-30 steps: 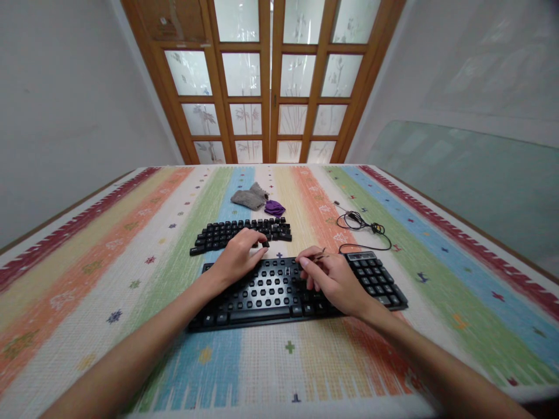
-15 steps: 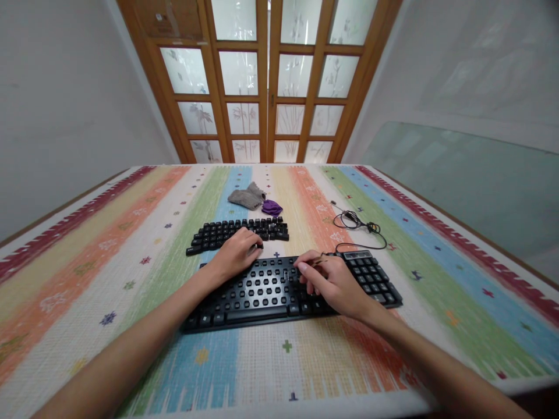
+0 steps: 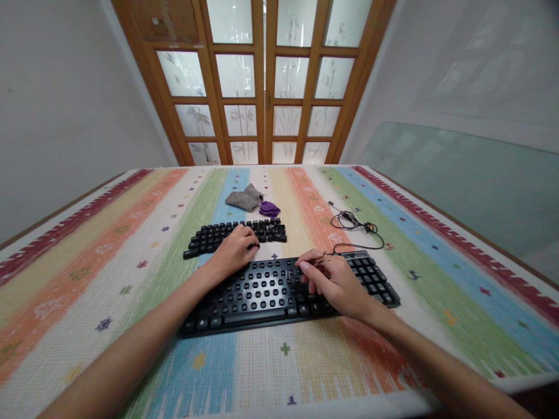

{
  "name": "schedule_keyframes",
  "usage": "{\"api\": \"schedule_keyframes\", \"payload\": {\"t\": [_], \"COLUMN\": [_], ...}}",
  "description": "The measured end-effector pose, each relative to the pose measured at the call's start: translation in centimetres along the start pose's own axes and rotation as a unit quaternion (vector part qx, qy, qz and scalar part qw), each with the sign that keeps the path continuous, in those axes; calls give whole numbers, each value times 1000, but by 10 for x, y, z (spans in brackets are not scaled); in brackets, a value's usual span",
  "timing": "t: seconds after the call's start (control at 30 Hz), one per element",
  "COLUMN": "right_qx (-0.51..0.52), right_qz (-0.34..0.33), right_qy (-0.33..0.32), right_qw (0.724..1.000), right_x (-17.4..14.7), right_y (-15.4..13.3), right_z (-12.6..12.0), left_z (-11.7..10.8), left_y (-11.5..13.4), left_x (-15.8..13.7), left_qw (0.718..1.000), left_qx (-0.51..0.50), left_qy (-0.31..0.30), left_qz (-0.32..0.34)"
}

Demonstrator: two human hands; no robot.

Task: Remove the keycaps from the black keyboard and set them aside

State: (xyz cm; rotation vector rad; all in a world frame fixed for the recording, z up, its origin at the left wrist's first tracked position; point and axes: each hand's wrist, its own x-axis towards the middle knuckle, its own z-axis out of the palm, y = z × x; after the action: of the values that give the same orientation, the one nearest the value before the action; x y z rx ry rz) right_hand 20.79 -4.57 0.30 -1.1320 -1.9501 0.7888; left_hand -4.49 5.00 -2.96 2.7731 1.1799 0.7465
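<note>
A black keyboard lies in front of me, with bare key posts over much of its main area and keys still fitted along the bottom and at the number pad. Beyond it, loose black keycaps stand in rows. My left hand is between the two, its fingers curled around a small dark keycap that is mostly hidden. Over the keyboard's right-middle part, my right hand is closed on a thin metal tool resembling tweezers, largely covered by the fingers.
Behind the keycaps lie a grey cloth and a purple cloth bundle. A coiled black cable runs from the keyboard at the right. The table has a striped tablecloth; wooden glass doors stand behind it.
The view has shifted slightly. My left hand remains by the loose keycaps with its fingers curled, and my right hand still holds the thin tool over the keyboard.
</note>
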Motion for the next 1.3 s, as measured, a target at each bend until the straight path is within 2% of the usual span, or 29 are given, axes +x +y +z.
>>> {"api": "schedule_keyframes", "payload": {"t": [0.33,0.5,0.6,0.77,0.97,1.07,1.2,1.3], "right_qx": [15,46,75,102,136,102,-9,-62], "right_qz": [3,38,63,86,108,92,13,-7], "right_qy": [15,6,-13,-47,-35,-18,-2,6], "right_qw": [1000,998,995,990,984,990,1000,998], "right_x": [-4,-10,-14,-18,-22,-24,-24,-23], "right_y": [-5,0,5,10,13,8,-2,-5], "right_z": [-11,-19,-21,-16,-2,6,13,14], "left_z": [-3,-14,-15,-7,-4,-4,-5,-5], "left_y": [0,11,22,37,39,39,40,40], "left_x": [-2,-11,-22,-34,-34,-34,-33,-33], "left_qw": [1000,999,998,996,997,997,997,997], "left_qx": [12,-18,-57,-56,-54,-57,-61,-62], "left_qy": [17,15,-1,-47,-52,-49,-50,-51], "left_qz": [-15,-22,-4,41,24,23,23,21]}}
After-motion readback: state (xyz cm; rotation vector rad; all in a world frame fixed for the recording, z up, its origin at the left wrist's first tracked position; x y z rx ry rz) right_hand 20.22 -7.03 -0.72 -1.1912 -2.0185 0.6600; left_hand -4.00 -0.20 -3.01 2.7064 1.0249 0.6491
